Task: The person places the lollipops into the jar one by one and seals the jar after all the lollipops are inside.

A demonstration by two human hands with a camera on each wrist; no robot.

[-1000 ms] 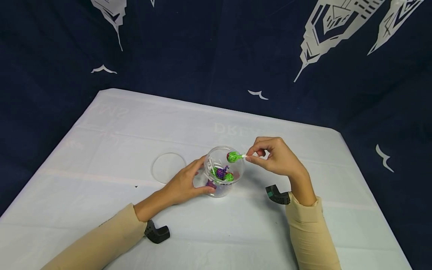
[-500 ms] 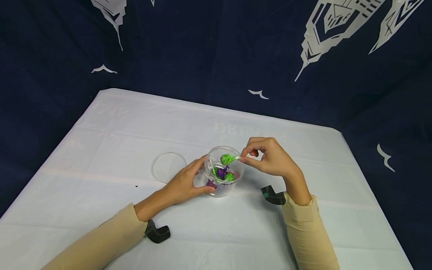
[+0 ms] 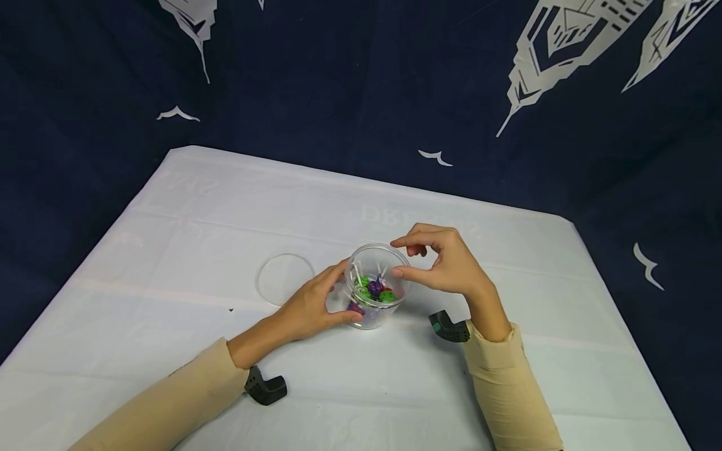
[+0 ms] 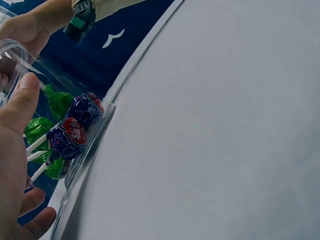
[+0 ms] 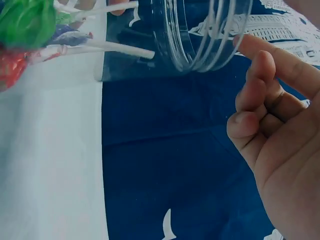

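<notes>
A clear jar stands upright on the white table, its mouth uncovered. Inside lie several wrapped lollipops in green, purple and red, some white sticks pointing up. My left hand holds the jar from its left side, thumb at the near side and fingers around the back. In the left wrist view, two purple lollipops show through the wall. Holding nothing, my right hand is at the jar's right rim, thumb and index finger apart. The right wrist view has its index fingertip right at the threaded rim.
A thin clear round lid lies flat on the table, left of the jar and behind my left hand. A dark blue cloth with white prints hangs behind the table. Black wrist devices sit under both cuffs.
My right hand moved left to the jar's mouth and let go of a green lollipop, which dropped in among the others. My left hand stayed on the jar.
</notes>
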